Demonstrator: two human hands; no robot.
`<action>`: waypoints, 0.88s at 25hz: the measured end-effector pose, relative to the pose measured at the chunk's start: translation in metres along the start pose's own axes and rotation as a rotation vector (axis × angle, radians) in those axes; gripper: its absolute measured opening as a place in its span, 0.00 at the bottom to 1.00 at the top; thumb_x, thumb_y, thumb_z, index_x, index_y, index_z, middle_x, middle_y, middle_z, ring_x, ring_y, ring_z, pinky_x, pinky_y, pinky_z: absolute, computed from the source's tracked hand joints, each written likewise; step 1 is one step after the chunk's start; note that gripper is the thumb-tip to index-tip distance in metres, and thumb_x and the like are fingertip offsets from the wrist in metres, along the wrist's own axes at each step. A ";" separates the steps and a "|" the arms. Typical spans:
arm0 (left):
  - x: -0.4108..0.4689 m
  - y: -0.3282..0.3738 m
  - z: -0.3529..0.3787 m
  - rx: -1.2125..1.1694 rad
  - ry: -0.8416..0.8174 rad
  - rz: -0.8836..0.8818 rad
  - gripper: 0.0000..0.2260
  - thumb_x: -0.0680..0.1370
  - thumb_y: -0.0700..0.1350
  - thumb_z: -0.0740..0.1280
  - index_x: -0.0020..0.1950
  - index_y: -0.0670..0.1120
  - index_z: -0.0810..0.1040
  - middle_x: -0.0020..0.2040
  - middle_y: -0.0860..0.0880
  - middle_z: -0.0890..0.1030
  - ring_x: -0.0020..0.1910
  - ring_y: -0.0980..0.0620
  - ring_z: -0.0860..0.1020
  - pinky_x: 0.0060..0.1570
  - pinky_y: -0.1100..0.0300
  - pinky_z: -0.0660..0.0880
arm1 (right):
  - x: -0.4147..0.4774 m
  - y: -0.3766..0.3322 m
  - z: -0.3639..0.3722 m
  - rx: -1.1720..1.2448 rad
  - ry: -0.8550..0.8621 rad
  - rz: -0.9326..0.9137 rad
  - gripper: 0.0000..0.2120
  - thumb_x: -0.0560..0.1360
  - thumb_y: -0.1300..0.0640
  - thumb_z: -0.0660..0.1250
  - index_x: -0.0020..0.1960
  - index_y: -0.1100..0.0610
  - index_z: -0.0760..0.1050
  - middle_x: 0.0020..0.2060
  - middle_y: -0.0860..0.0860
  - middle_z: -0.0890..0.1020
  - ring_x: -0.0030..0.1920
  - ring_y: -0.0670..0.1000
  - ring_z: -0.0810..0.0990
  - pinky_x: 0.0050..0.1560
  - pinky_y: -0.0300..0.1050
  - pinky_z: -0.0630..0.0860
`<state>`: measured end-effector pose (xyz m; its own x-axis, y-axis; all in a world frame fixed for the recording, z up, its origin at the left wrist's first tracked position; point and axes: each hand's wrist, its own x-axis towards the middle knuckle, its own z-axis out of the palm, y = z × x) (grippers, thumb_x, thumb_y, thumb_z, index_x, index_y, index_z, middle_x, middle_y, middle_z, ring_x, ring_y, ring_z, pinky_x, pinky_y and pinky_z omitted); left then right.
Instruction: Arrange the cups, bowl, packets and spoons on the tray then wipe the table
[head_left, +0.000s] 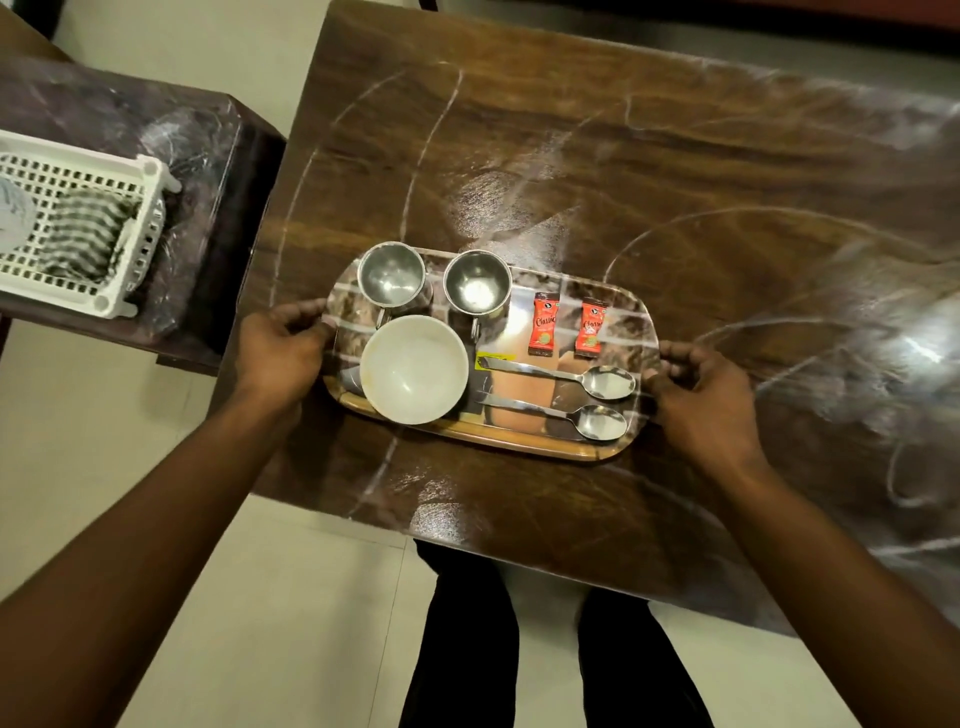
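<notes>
The tray (636, 312) lay on the wooden bench (675, 171) with its long axis running left to right, and a hand sat at each short end: the left hand (283, 353) curled round the left rim, the right hand (698, 395) curled round the right rim, each grip closed on the edge with the fingers tucked under or against it (whether the tray had left the bench at all could not be told). Everything the task names was already aboard. Two steel cups (392, 274) (477, 283) stood along the far side at the left, the white bowl (414, 369) just near of them, overlapping the near rim. Two red packets (543, 325) (589, 328) lay side by side toward the far right, and each showed a slanted word that read as "Classic", though the right one was partly cut off by glare; the smaller print was too fine to read. Two spoons (561, 375) (558, 413) lay parallel along the tray's length at the near right, bowls pointing right, handles toward the middle, with a small yellow label beside the upper handle whose text was not legible. The arranging looked finished, so the wiping seemed to be what remained. A white basket (78, 171) on the side stand to the left held a striped cloth (83, 234), nearer the left hand than the right.
</notes>
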<state>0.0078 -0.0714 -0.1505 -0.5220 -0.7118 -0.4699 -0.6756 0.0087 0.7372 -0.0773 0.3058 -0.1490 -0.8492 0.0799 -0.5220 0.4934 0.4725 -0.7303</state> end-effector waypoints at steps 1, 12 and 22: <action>0.001 0.001 -0.003 -0.017 -0.011 -0.004 0.14 0.82 0.35 0.71 0.68 0.38 0.84 0.59 0.38 0.87 0.53 0.42 0.86 0.58 0.46 0.85 | 0.000 -0.003 0.000 -0.008 0.001 0.000 0.13 0.81 0.63 0.70 0.57 0.46 0.84 0.47 0.48 0.89 0.50 0.52 0.89 0.55 0.63 0.86; -0.023 0.036 -0.099 -0.387 -0.128 -0.140 0.10 0.82 0.33 0.69 0.62 0.39 0.85 0.49 0.43 0.91 0.47 0.47 0.90 0.46 0.55 0.87 | 0.008 -0.149 0.010 -0.058 -0.130 -0.152 0.13 0.82 0.68 0.68 0.62 0.57 0.84 0.47 0.52 0.89 0.38 0.42 0.88 0.41 0.40 0.86; -0.069 0.001 -0.114 -0.612 0.014 -0.318 0.06 0.79 0.28 0.70 0.54 0.36 0.83 0.44 0.41 0.91 0.42 0.44 0.91 0.45 0.54 0.89 | 0.095 -0.270 0.110 -0.297 -0.421 -0.293 0.13 0.82 0.68 0.68 0.62 0.57 0.84 0.50 0.56 0.89 0.42 0.51 0.89 0.41 0.44 0.86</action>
<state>0.1025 -0.1023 -0.0620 -0.3377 -0.6234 -0.7052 -0.3769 -0.5970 0.7082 -0.2708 0.0895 -0.0502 -0.7646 -0.4174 -0.4911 0.1237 0.6527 -0.7474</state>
